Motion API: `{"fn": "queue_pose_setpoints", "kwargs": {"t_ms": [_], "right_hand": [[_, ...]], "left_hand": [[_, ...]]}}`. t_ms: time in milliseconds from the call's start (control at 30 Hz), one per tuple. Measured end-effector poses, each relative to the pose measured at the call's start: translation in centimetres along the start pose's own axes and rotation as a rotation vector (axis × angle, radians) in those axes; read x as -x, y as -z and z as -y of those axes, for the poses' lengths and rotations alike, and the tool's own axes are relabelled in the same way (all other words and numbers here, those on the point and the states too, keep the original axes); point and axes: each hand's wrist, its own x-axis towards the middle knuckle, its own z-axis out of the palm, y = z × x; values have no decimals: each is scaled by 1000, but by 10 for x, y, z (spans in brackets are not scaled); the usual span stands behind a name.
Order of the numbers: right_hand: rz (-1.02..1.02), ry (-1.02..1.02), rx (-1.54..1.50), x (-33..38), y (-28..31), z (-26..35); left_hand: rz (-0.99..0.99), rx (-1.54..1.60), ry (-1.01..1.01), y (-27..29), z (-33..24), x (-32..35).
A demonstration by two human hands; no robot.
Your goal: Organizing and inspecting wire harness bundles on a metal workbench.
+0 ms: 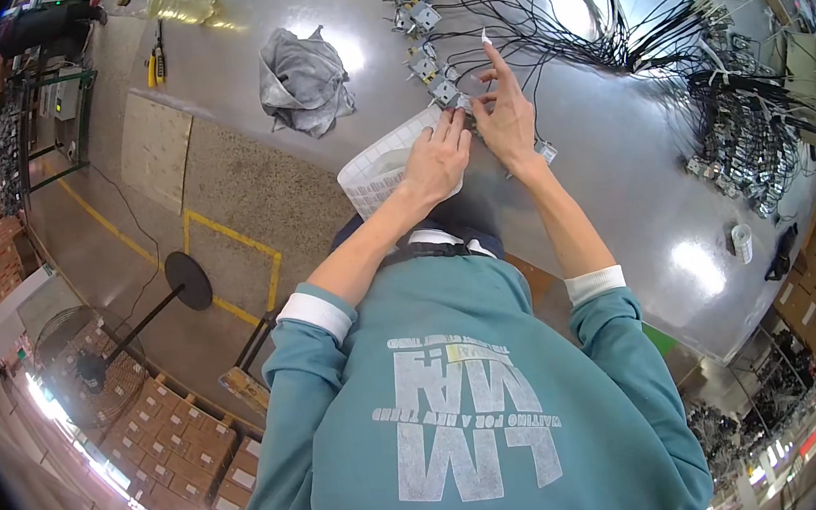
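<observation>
Along the near edge of the grey metal table [206, 71], both hands meet at the last small metal part [463, 103] of a row that runs back toward the far edge. The left hand [437, 159] comes in with its fingers together, tips at the part and the top of a white gridded sheet [370, 171]; whether they are clamped on either, I cannot tell. The right hand [510, 122] holds its index finger up, apart from the rest, with a white scrap [486, 37], perhaps a label, at the tip. Its thumb is bent in beside the part, but whether it pinches it is hidden.

The step looks like putting labels on the parts one by one. To do it well, the left fingers should steady the metal body while the scrap is carried by its very end, so the rest stays clean and flat. Line up one side first, then press outward to avoid creases. The sheet slopes over the near edge toward the lap and could slip, so it is worth tucking it firmly. Black wires [544, 33] trail from the row toward the heap of parts [744, 156] by the right edge; leaving them slack should keep a tug from skewing the part. Left of the sheet, the grey cloth [305, 83] seems well out of the way.
</observation>
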Motion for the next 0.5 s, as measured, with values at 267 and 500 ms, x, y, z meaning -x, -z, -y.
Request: {"fn": "queue_pose_setpoints", "kwargs": {"t_ms": [267, 500], "right_hand": [[-23, -109, -103, 1, 0, 2], [4, -71, -39, 3, -2, -4]], "left_hand": [[-1, -29, -4, -2, -5, -6], [41, -212, -29, -2, -11, -14]]}}
